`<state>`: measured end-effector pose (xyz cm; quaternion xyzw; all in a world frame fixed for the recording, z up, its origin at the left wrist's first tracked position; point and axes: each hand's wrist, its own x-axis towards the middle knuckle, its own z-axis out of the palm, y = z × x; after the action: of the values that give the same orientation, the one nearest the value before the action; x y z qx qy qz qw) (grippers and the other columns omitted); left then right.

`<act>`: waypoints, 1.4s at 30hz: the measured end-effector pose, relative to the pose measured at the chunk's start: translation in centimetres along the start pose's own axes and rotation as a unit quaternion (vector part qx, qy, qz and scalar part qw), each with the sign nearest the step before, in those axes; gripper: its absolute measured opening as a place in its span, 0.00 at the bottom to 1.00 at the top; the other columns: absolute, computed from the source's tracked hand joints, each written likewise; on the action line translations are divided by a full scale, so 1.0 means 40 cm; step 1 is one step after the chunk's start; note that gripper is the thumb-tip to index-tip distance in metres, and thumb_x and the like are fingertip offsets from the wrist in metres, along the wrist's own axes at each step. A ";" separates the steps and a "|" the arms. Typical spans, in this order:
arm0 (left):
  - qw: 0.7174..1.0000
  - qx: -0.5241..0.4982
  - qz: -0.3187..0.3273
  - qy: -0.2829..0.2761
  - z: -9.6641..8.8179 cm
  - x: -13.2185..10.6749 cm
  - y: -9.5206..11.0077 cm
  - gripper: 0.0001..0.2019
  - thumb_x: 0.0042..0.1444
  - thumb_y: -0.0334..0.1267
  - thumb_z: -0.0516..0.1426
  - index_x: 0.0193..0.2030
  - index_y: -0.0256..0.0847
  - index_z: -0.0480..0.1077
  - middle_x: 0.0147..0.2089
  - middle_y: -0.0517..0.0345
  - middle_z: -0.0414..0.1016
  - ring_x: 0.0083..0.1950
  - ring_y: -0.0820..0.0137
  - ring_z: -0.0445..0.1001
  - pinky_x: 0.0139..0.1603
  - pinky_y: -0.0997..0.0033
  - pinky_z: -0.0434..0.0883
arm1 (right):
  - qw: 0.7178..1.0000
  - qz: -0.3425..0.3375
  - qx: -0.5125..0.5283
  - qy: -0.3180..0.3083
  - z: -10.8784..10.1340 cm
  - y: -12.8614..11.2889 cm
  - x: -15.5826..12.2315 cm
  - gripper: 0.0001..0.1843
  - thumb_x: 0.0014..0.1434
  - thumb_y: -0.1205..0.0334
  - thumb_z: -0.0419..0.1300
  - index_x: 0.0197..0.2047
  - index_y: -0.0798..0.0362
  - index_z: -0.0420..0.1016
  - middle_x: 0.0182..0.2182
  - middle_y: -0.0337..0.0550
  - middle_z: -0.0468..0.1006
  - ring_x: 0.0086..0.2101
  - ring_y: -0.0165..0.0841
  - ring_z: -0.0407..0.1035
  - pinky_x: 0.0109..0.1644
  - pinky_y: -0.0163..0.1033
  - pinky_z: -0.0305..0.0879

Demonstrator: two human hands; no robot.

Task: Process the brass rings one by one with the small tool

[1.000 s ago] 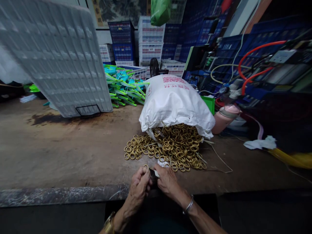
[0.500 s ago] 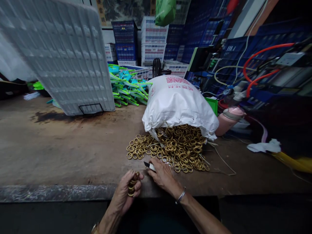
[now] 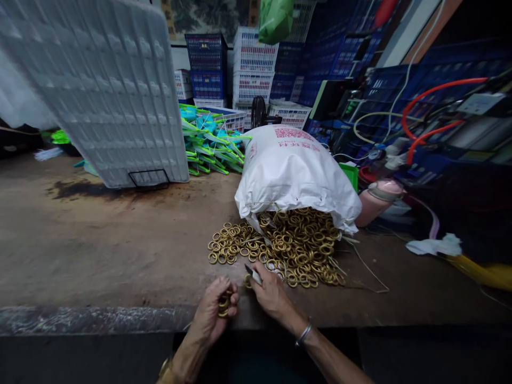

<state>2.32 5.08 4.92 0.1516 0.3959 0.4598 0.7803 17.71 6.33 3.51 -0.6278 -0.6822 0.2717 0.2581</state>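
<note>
Rings [image 3: 223, 306] (gold-coloured) inside the curled left hand [image 3: 210, 306]

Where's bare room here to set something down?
Widest: tabletop left of the ring pile, between the ribbed panel and near edge. A dimmer patch separates the white scrap from that edge. Crowded: between the white sack and right hand, where rings spread.

One left hand [image 3: 216, 305] and one right hand [image 3: 274, 296] are showing, two in all. One knife [image 3: 254, 274], one silver bangle [image 3: 303, 335], one sack [image 3: 296, 173], one bottle [image 3: 378, 204] and one fan [image 3: 258, 111] are appearing. Rings [image 3: 304, 256] are numbering in the dozens, overlapping too closely for exact count.
</note>
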 end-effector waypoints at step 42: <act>0.973 0.218 0.019 -0.073 0.041 0.016 -0.037 0.16 0.49 0.51 0.56 0.30 0.39 0.63 0.23 0.67 0.63 0.16 0.83 0.55 0.14 0.83 0.51 | 0.970 0.069 0.230 0.025 -0.026 -0.009 0.000 0.10 0.52 0.59 0.50 0.26 0.54 0.68 0.19 0.34 0.66 0.23 0.27 0.58 0.28 0.31 0.54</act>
<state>4.61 5.02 4.75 0.3587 0.4255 0.3647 0.7465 18.18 6.34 4.52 -0.6036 -0.5495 0.4231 0.3933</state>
